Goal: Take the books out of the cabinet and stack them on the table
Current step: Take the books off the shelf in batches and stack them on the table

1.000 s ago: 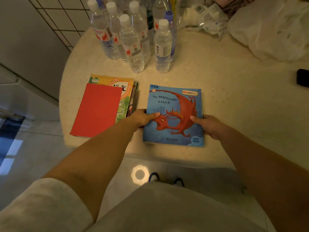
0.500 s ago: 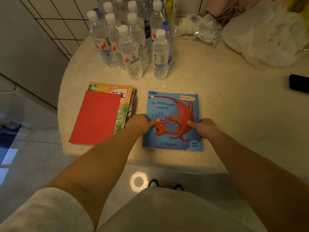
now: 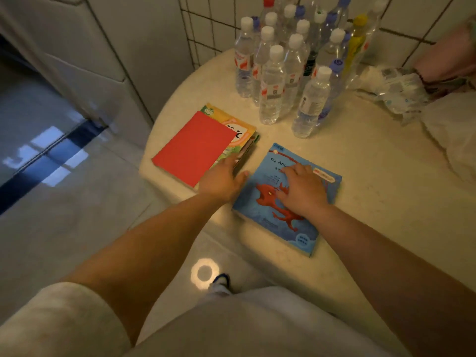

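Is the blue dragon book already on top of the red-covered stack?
No, the blue dragon book lies flat on the table beside the stack.

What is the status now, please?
Left hand open at the stack under the flat red book. Right hand open, flat on blue dragon picture book. Clear plastic water bottles behind, apart.

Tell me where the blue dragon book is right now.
In the head view, the blue dragon book lies flat near the table's front edge, under the right hand, right of the red-topped stack.

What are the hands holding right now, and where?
Nothing is gripped. The right hand lies flat on the blue dragon book's cover; the left hand touches the near right edge of the book stack.
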